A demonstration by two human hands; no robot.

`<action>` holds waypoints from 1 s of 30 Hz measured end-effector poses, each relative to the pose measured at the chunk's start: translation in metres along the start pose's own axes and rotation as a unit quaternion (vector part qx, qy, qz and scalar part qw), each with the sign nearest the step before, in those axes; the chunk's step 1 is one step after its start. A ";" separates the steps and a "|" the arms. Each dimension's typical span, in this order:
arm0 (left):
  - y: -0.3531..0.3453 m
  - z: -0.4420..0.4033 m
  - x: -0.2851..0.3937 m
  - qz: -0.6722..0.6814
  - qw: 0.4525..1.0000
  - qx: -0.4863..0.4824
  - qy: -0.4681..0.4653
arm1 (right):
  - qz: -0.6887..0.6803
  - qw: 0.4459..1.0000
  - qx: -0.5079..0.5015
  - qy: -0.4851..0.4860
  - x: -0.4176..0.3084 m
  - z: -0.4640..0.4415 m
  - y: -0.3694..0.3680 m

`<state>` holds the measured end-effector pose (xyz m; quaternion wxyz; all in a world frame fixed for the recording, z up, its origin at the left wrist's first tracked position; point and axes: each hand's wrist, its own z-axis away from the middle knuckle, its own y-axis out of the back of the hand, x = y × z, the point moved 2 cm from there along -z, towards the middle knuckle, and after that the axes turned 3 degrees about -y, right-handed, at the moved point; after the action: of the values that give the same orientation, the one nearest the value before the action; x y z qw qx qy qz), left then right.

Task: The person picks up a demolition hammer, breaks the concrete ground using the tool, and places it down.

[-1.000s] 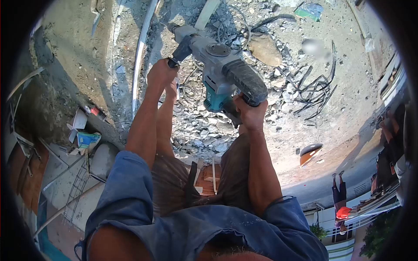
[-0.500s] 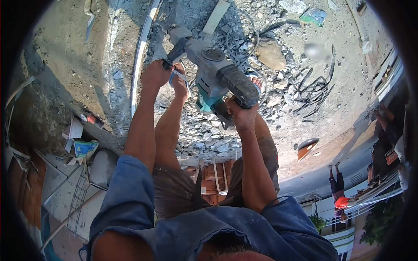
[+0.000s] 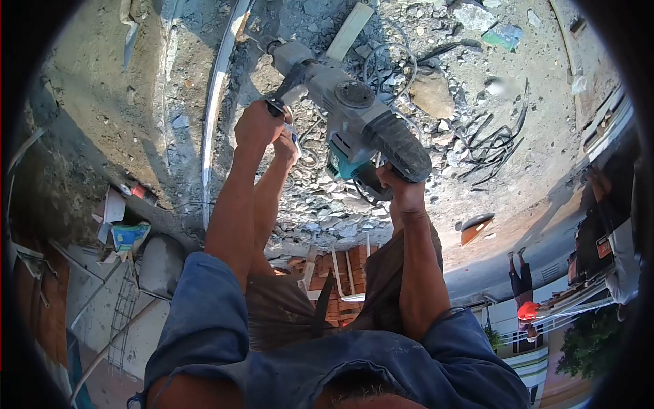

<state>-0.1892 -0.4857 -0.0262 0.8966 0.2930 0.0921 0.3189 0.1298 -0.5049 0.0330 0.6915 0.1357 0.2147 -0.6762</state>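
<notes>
A grey and teal demolition hammer (image 3: 351,99) lies at a slant across the upper middle of the head view, its nose toward the upper left. My left hand (image 3: 259,124) is closed round its side handle. The rear grip is held in my right hand (image 3: 403,189), whose fingers are partly hidden behind the tool body. Past the nose, the bit (image 3: 253,42) points at the broken ground; whether its tip touches is unclear. Broken concrete rubble (image 3: 327,221) spreads beneath the tool, round my feet.
A pale strip (image 3: 216,88) runs along the rubble's left side. To the right lie a coiled black cable (image 3: 494,146), a large flat stone (image 3: 432,94) and a wood piece (image 3: 349,31). A wheelbarrow (image 3: 162,266) stands lower left. Another person (image 3: 523,293) is at far right.
Both my hands and the demolition hammer have shifted right and slightly down in the view. The ground has shifted a little too, as the camera moved. My grip stays the same.
</notes>
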 end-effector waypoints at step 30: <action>0.005 -0.020 0.000 -0.014 0.999 -0.044 0.006 | -0.040 0.997 0.061 0.011 -0.010 -0.011 -0.009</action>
<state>-0.1991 -0.4733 -0.0393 0.9126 0.2497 0.0876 0.3117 0.1199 -0.4913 0.0292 0.6520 0.1766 0.1859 -0.7135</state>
